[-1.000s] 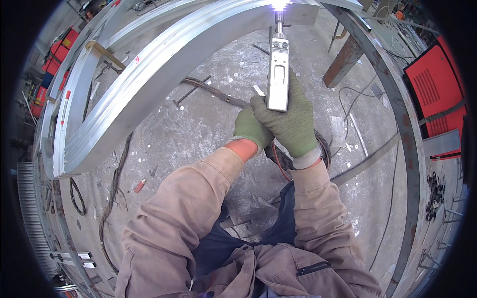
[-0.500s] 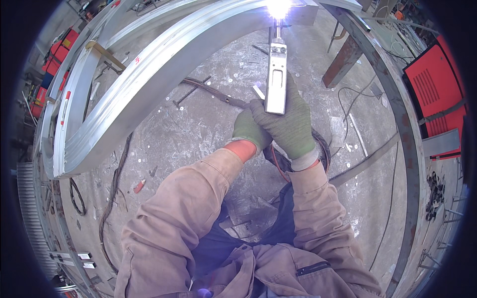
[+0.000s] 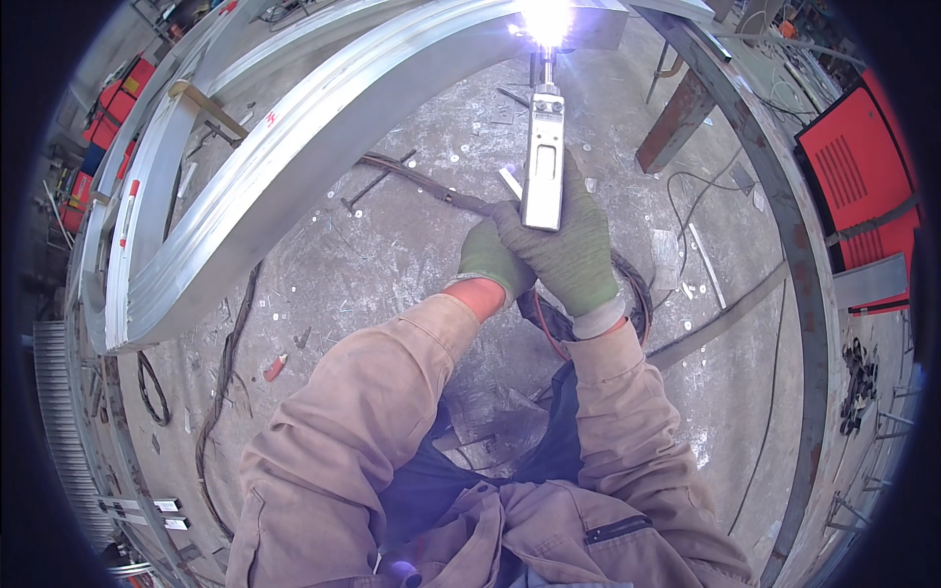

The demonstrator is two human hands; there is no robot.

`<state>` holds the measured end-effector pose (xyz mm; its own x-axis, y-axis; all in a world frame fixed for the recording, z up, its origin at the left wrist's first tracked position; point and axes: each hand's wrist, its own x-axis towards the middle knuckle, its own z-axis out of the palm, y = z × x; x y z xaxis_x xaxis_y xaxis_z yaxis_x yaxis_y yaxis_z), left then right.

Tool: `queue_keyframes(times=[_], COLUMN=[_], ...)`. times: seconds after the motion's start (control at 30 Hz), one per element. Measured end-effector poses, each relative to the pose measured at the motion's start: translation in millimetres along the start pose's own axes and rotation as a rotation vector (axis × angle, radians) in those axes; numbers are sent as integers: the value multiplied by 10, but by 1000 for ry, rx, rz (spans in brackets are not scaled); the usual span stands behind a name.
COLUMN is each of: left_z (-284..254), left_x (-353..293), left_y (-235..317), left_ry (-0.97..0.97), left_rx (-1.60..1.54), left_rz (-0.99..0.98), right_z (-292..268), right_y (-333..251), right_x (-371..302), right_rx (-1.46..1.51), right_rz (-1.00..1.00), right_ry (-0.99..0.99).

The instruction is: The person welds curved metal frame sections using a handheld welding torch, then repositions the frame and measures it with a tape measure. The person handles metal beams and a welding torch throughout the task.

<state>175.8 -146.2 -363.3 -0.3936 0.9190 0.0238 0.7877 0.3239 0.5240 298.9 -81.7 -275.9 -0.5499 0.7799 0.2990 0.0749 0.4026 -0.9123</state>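
Observation:
My right hand (image 3: 569,250), in a green knit glove, is wrapped round the handle of a welding torch (image 3: 544,171) with a silver, box-shaped body. Its narrow metal nozzle points away from me to a glaring white-violet arc at the curved metal beam (image 3: 284,147); the glare hides the spot itself. Tucked against the right hand, lower and to the left, my gloved left hand (image 3: 490,257) is closed. The right hand covers its fingers, so what they grip is hidden. A thick dark cable (image 3: 431,184) runs across the floor behind the left hand.
Silver beams and a frame (image 3: 147,196) stand at the left. A dark steel rail (image 3: 809,323) curves along the right, beside a red machine cabinet (image 3: 858,186). A rusty steel post (image 3: 676,122) stands far right. Cables, a T-shaped bar (image 3: 377,181) and scraps lie on the grey floor.
The torch and my right hand have shifted slightly toward me. The glare has spread lower, with bright specks to its left. My left hand is nearly still.

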Motion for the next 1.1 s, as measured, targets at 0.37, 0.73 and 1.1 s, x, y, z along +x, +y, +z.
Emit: queue_keyframes(times=[0.37, 0.73, 1.1], left_z=[150, 63, 75], left_x=[-7, -30, -19], left_y=[-94, -49, -36], left_ry=[-1, -70, -73], left_rx=[1, -80, -103], left_rz=[18, -116, -152], right_z=[21, 45, 45], right_y=[42, 90, 120], right_x=[-33, -57, -71], right_rx=[29, 17, 17], right_rz=[15, 38, 53], right_ry=[-4, -9, -11])
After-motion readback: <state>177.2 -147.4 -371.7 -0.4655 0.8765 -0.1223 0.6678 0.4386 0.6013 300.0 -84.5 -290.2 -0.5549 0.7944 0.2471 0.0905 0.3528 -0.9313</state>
